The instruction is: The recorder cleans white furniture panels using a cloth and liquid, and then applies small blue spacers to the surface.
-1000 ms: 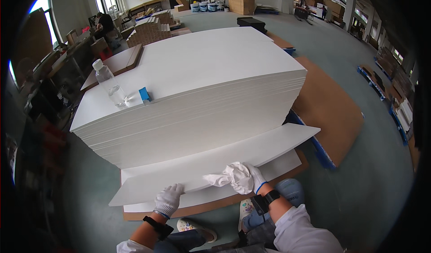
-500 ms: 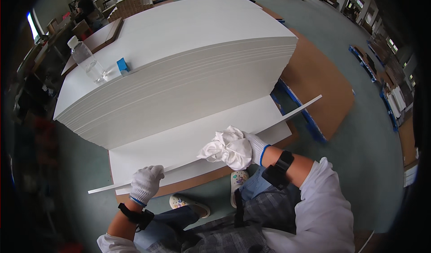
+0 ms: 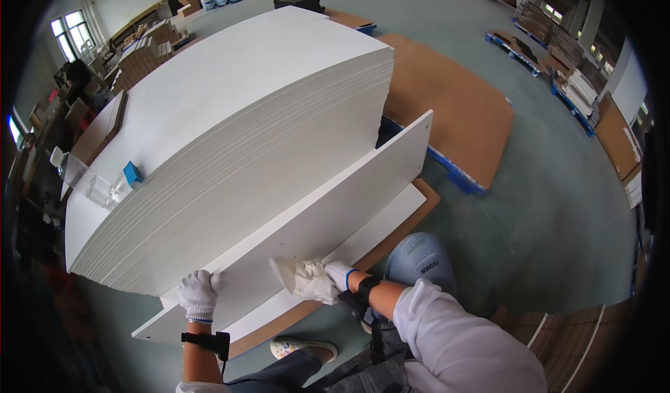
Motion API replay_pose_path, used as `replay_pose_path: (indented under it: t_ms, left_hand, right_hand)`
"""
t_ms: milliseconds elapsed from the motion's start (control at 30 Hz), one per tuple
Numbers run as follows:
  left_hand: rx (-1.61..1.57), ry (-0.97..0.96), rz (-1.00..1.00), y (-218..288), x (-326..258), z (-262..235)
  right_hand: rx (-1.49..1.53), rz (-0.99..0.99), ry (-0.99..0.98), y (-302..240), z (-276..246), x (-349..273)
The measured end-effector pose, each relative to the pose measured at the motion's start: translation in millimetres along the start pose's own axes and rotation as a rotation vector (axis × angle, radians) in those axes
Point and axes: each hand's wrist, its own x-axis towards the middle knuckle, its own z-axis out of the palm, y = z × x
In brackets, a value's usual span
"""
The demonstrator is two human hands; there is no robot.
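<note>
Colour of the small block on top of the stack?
Blue: the small block beside the clear bottle, head view.

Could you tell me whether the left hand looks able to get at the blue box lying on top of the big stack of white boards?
Probably not as things stand: the left hand holds the tilted white board, and the blue box lies higher up on the stack.

You see even, bright daylight from the windows (image 3: pixel 66 36) at far left. The white board stack (image 3: pixel 237 107) reflects softly without glare. Shadows are faint. Fisheye bending and dark vignetting affect every edge; focus is sharp centrally.
</note>
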Motion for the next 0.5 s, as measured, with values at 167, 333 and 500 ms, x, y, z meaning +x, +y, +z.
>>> replay_pose_path:
  t_ms: [167, 333, 500]
  left_hand:
    - [-0.127, -0.007, 0.035, 5.8, 23.4, -6.9]
    - [-0.194, -0.119, -0.009, -1.9, 28.8, -5.8]
    - [-0.308, -0.072, -0.002, -19.3, 45.7, 31.5]
  right_hand:
    - [0.009, 0.402, 0.002, 56.7, 61.1, -3.6]
    - [0.813, 0.077, 0.437, 51.0, 68.7, -13.1]
    - [-0.005, 0.208, -0.057, 56.3, 90.4, -23.5]
